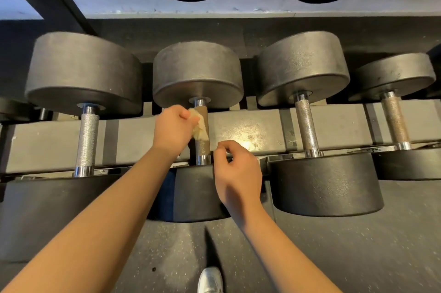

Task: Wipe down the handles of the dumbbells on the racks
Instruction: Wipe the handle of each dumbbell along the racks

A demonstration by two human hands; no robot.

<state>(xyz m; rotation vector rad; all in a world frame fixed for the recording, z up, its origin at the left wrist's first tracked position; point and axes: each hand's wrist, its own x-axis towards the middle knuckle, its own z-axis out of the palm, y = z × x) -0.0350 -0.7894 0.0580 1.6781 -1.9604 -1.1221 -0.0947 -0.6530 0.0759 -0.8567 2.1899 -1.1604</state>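
- Left hand (173, 129): grip pinches a yellowish cloth (200, 125) against the handle (203, 147) of the second-from-left dumbbell (198, 73) on the rack (253, 125).
- Right hand (238, 171): grip loosely curled, holding nothing, just beside that handle's near end.

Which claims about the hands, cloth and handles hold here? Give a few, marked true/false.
The left hand holds a pale cloth against a dumbbell handle. True.
The right hand grips the cloth too. False: it holds no cloth and sits beside the handle's near end.
The wiped handle is second from the left of four handles in view. True.
The cloth is blue. False: it is pale yellowish.
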